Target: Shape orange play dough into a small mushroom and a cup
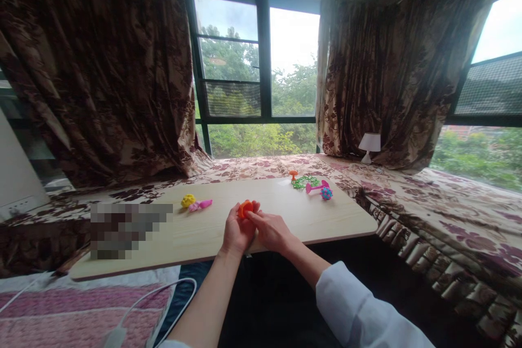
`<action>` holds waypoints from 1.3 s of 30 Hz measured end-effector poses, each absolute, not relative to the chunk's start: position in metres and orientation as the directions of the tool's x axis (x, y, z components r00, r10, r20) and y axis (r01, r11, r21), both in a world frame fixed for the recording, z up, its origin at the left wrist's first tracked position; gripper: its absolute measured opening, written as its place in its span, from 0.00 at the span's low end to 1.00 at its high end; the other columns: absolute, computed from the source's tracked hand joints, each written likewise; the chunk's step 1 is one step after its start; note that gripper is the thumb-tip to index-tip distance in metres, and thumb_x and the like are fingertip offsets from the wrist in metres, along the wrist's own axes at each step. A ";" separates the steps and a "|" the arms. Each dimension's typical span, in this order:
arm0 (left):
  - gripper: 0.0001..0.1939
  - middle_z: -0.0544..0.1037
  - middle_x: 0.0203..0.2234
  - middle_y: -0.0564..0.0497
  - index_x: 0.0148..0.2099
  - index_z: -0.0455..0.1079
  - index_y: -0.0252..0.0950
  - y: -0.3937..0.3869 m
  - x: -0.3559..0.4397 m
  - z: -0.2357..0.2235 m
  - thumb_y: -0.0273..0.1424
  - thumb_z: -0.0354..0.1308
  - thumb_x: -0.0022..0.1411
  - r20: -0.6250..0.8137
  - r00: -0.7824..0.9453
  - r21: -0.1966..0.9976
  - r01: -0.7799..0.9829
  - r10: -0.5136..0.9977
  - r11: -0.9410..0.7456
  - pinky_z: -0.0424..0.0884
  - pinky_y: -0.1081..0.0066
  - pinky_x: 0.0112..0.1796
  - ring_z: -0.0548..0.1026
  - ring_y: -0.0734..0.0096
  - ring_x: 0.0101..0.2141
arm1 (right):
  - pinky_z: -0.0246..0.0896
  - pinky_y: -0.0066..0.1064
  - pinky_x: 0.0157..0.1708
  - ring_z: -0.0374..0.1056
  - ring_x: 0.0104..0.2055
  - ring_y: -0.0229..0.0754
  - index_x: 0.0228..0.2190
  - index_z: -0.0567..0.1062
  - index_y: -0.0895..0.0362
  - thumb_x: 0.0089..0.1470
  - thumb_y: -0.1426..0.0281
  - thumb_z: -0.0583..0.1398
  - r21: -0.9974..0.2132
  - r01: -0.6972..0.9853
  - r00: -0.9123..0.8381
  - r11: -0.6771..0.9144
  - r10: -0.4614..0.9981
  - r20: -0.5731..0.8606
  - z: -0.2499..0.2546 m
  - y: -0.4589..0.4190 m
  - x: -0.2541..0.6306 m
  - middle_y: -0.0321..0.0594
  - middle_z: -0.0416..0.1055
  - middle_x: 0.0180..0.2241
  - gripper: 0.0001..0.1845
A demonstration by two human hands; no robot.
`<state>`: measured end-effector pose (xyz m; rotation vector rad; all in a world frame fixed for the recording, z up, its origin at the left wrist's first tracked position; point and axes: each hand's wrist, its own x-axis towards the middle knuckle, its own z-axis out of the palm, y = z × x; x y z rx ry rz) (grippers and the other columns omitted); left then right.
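Observation:
Over the near edge of the table, my left hand cups a small round orange toy that looks hollow like a ring or cup; its exact kind I cannot make out. My right hand comes in from the right, fingers curled, with its fingertips on the toy's near side. Left of my hands lie a yellow knobbly ball and a pink toy. Farther right are a green chain of links, a magenta dumbbell-shaped toy, a blue and pink knobbly ball and an orange mushroom-shaped piece.
The pale wooden table has a blurred patch over its left end. Behind it runs a window seat with a floral cover, and a small white lamp stands there. A white cable loops over the pink bedding at the lower left.

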<state>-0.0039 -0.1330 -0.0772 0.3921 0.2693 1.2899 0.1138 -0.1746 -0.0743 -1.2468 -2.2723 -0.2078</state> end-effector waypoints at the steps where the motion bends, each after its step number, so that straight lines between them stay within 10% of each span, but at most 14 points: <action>1: 0.05 0.76 0.29 0.45 0.34 0.68 0.31 -0.132 -0.004 -0.078 0.27 0.53 0.53 0.016 0.258 0.427 -0.875 0.966 0.227 0.71 0.59 0.37 0.76 0.61 0.35 | 0.57 0.27 0.34 0.66 0.38 0.42 0.53 0.58 0.48 0.50 0.75 0.52 -0.114 0.820 -0.431 0.561 0.736 0.521 -0.075 -0.175 0.113 0.39 0.69 0.41 0.28; 39: 0.11 0.74 0.26 0.44 0.35 0.69 0.30 -0.128 -0.003 -0.074 0.33 0.50 0.58 -0.099 0.312 0.348 -0.879 0.945 0.327 0.72 0.65 0.33 0.75 0.65 0.31 | 0.58 0.28 0.39 0.66 0.42 0.42 0.53 0.60 0.45 0.51 0.75 0.51 -0.229 0.805 -0.429 0.547 0.804 0.412 -0.073 -0.164 0.117 0.36 0.64 0.49 0.27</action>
